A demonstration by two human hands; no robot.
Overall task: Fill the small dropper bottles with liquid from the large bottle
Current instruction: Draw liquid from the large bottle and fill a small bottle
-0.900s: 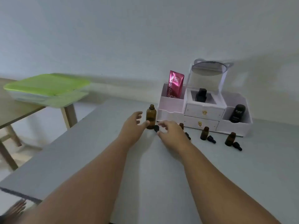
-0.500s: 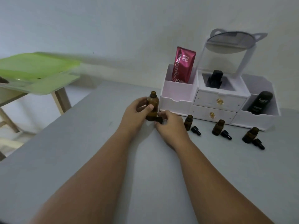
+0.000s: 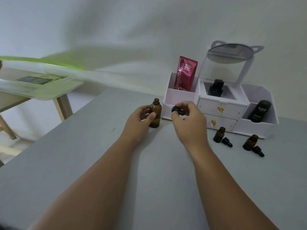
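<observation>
Bottle point(image 3: 155, 115), large, amber glass, stands upright and uncapped on the grey table point(image 3: 83, 163), near the centre of the view. The left hand point(image 3: 141, 118) is at its 9 o'clock and grips its body, thumb across the near face and fingers curled round the far side. The right hand point(image 3: 187, 120) is at the bottle's 3 o'clock, apart from it, and pinches a black dropper cap point(image 3: 177, 110) between thumb and fingertips. The cap sits level with the bottle's shoulder and does not touch it.

At 4 o'clock from the large bottle, two small amber dropper bottles stand upright and open: the nearer small bottle point(image 3: 219, 134) and the farther small bottle point(image 3: 250, 142). A loose black dropper point(image 3: 227, 141) lies just beside the first, and a second loose dropper point(image 3: 258, 151) lies just beside the other.

A white desk organiser point(image 3: 221, 103) with two drawers stands at 3 o'clock behind the right hand, against the wall. It holds a pink sachet point(image 3: 185, 73) in its left compartment, a black bottle point(image 3: 216, 87) in the middle, a black tube point(image 3: 259, 111) on the right, and a round mirror point(image 3: 230, 53) on top. At 10 o'clock, a wooden side table point(image 3: 61, 103) carries a green-lidded container point(image 3: 33, 83), which is blurred.
</observation>
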